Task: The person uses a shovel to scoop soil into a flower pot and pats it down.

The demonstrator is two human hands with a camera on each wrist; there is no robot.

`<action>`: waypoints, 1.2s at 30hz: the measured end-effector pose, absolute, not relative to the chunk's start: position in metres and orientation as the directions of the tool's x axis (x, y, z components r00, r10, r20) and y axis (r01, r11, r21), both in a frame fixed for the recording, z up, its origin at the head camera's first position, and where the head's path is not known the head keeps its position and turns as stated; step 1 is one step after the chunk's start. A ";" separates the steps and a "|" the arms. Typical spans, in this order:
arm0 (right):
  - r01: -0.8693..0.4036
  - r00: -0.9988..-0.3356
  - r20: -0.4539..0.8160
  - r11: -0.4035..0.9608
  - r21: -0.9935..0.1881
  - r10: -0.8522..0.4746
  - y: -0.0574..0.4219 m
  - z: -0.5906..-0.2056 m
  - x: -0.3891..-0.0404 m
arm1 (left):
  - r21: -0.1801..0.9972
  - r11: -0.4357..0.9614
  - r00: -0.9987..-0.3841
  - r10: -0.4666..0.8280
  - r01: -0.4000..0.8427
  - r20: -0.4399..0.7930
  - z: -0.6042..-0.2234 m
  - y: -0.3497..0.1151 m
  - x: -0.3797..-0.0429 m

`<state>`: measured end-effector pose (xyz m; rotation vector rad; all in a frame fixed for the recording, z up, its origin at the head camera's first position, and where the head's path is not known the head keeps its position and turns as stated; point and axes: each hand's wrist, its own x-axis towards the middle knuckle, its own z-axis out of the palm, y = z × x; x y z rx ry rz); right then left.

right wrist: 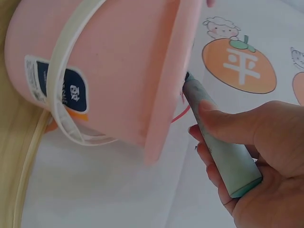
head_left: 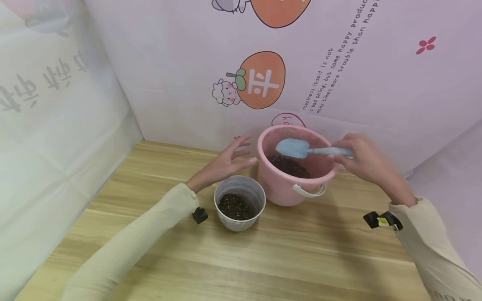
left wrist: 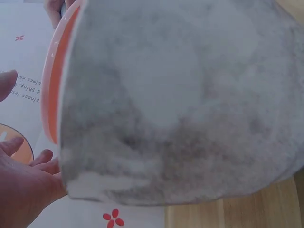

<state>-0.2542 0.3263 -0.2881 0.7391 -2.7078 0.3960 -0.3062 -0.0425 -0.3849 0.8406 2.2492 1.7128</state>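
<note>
My right hand [head_left: 359,156] grips the pale handle of a light-blue garden trowel [head_left: 293,148], whose blade is over the mouth of a pink bucket [head_left: 280,190]. Dark soil [head_left: 288,166] lies in the bottom of that bucket. In the right wrist view, fingers and thumb wrap the trowel handle [right wrist: 223,142] beside the bucket's rim. My left hand [head_left: 227,163], fingers spread and holding nothing, hovers behind a grey-white flowerpot [head_left: 238,225] and left of the bucket. More soil [head_left: 236,207] is inside the pot. The pot's stained outer wall [left wrist: 180,104] fills most of the left wrist view.
The bucket's white carrying handle [head_left: 310,193] hangs down at its front. Everything stands on a wood-grain table [head_left: 241,263]. Behind it rises a printed white cloth [head_left: 180,75] with orange persimmon drawings, and another cloth [head_left: 56,138] hangs at the left.
</note>
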 end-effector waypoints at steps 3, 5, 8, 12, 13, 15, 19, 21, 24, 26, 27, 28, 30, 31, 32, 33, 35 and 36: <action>-0.518 -0.830 0.339 0.838 -0.173 -0.443 0.325 -0.289 -0.258 | 0.932 0.166 -0.807 0.562 0.322 0.179 -0.385 -0.038 -0.309; -0.514 -0.834 0.327 0.842 -0.165 -0.445 0.325 -0.290 -0.260 | 0.930 0.172 -0.798 0.578 0.325 0.171 -0.386 -0.036 -0.312; -0.511 -0.836 0.315 0.847 -0.148 -0.449 0.325 -0.292 -0.263 | 0.928 0.181 -0.790 0.592 0.325 0.161 -0.387 -0.034 -0.314; -0.515 -0.831 0.316 0.849 -0.121 -0.459 0.324 -0.297 -0.269 | 0.923 0.200 -0.794 0.588 0.329 0.156 -0.388 -0.034 -0.316; -0.515 -0.829 0.318 0.850 -0.115 -0.460 0.324 -0.297 -0.270 | 0.920 0.203 -0.792 0.590 0.334 0.157 -0.387 -0.034 -0.316; -0.507 -0.833 0.314 0.855 -0.104 -0.456 0.323 -0.299 -0.272 | 0.913 0.207 -0.784 0.599 0.350 0.165 -0.387 -0.033 -0.317; -0.479 -0.853 0.276 0.874 -0.078 -0.442 0.318 -0.298 -0.277 | 0.907 0.177 -0.762 0.615 0.383 0.202 -0.385 -0.026 -0.320; -0.463 -0.865 0.245 0.885 -0.054 -0.437 0.315 -0.297 -0.280 | 0.909 0.154 -0.756 0.617 0.387 0.218 -0.385 -0.021 -0.322; -0.448 -0.875 0.203 0.894 0.008 -0.440 0.310 -0.295 -0.284 | 0.913 0.131 -0.753 0.617 0.387 0.230 -0.384 -0.014 -0.324; -0.453 -0.867 0.191 0.887 0.082 -0.461 0.307 -0.294 -0.288 | 0.918 0.125 -0.752 0.621 0.375 0.223 -0.383 -0.011 -0.323; -0.453 -0.865 0.181 0.883 0.119 -0.468 0.306 -0.294 -0.290 | 0.919 0.117 -0.746 0.627 0.377 0.226 -0.383 -0.010 -0.323; -0.453 -0.863 0.169 0.877 0.157 -0.476 0.304 -0.294 -0.291 | 0.918 0.113 -0.741 0.631 0.380 0.229 -0.383 -0.009 -0.322; -0.456 -0.854 0.147 0.855 0.249 -0.499 0.299 -0.294 -0.294 | 0.910 0.108 -0.726 0.644 0.399 0.242 -0.382 -0.008 -0.321; -0.459 -0.848 0.135 0.837 0.297 -0.512 0.297 -0.294 -0.295 | 0.907 0.106 -0.718 0.651 0.407 0.246 -0.382 -0.008 -0.321; -0.461 -0.843 0.120 0.820 0.338 -0.524 0.294 -0.295 -0.295 | 0.902 0.109 -0.712 0.656 0.417 0.250 -0.382 -0.008 -0.320; -0.464 -0.837 0.110 0.803 0.374 -0.535 0.291 -0.295 -0.296 | 0.899 0.104 -0.705 0.661 0.426 0.258 -0.382 -0.008 -0.320; -0.476 -0.819 0.099 0.766 0.433 -0.565 0.285 -0.296 -0.296 | 0.897 0.125 -0.710 0.660 0.425 0.244 -0.381 -0.008 -0.320; -0.482 -0.810 0.095 0.750 0.453 -0.578 0.282 -0.296 -0.296 | 0.898 0.140 -0.718 0.657 0.417 0.231 -0.381 -0.009 -0.320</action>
